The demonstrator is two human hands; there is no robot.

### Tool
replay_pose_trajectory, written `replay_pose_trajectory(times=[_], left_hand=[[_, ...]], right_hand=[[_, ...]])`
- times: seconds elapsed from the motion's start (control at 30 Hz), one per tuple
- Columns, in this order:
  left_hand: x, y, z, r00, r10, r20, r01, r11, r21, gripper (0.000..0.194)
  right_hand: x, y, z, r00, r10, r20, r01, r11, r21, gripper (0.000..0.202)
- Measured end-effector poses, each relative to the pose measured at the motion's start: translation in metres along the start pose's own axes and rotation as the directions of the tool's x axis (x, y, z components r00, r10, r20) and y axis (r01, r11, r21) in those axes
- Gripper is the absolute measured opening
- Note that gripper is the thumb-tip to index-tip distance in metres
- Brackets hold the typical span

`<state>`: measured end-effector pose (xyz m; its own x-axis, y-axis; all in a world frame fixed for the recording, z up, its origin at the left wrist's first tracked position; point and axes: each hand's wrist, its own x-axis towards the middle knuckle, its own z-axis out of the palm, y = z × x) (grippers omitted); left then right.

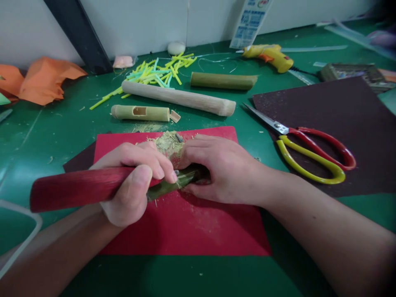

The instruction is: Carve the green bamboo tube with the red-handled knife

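Observation:
My left hand (136, 177) is wrapped round the thick red wooden handle (77, 189) of a carving tool. Its short metal tip is mostly hidden by my fingers and points at a green bamboo tube (167, 186). With fingers and thumb closed about the tube's right end, my right hand (216, 165) grips it low over a red sheet (192, 231). Pale shavings and dust (168, 144) lie heaped on the sheet just behind both hands. Farther back rests a short bamboo piece (154, 113) with a rectangular notch, a small chip (175, 116) at its end.
Scissors (284, 130) with red and yellow handles lie on a dark sheet (355, 123) to the right. Behind are a pale stick (179, 97), another bamboo tube (222, 81), yellow-green strips (154, 72) and a yellow glue gun (269, 57). Orange paper (46, 82) sits at left.

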<state>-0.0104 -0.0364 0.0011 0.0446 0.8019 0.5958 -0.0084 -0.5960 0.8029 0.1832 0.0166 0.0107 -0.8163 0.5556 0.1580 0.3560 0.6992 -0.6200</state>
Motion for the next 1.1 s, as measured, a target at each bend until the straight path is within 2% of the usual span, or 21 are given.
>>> replay_pose_trajectory(times=[0.07, 0.17, 0.47, 0.6, 0.9, 1.1], left_hand=[[-0.0006, -0.0002, 0.0016, 1.000, -0.021, -0.009, 0.021, 1.000, 0.009, 0.018], [-0.0007, 0.0004, 0.0020, 0.997, -0.070, 0.039, 0.070, 0.997, 0.021, 0.018], [0.0005, 0.0019, 0.0000, 0.989, -0.124, 0.077, 0.120, 0.991, 0.059, 0.015], [0.0025, 0.0003, 0.0010, 0.993, -0.082, 0.091, 0.077, 0.995, 0.057, 0.017], [0.0013, 0.0049, 0.0065, 0.997, -0.079, -0.013, 0.079, 0.997, -0.002, 0.021], [0.0018, 0.0042, 0.0067, 0.998, -0.060, -0.032, 0.060, 0.998, -0.014, 0.021]], right_hand=[[0.0001, 0.0000, -0.0002, 1.000, 0.004, 0.004, -0.004, 1.000, 0.002, 0.015], [0.0001, 0.0000, -0.0005, 1.000, 0.000, -0.005, 0.000, 1.000, 0.010, 0.014], [0.0003, -0.0009, -0.0006, 1.000, 0.000, -0.005, 0.000, 1.000, 0.002, 0.011], [0.0004, -0.0010, -0.0002, 1.000, -0.006, -0.012, 0.006, 1.000, 0.015, 0.012], [-0.0002, 0.0012, -0.0008, 1.000, -0.012, -0.001, 0.012, 1.000, 0.020, 0.015], [0.0008, 0.0007, -0.0017, 1.000, -0.013, 0.004, 0.013, 1.000, 0.025, 0.014]])
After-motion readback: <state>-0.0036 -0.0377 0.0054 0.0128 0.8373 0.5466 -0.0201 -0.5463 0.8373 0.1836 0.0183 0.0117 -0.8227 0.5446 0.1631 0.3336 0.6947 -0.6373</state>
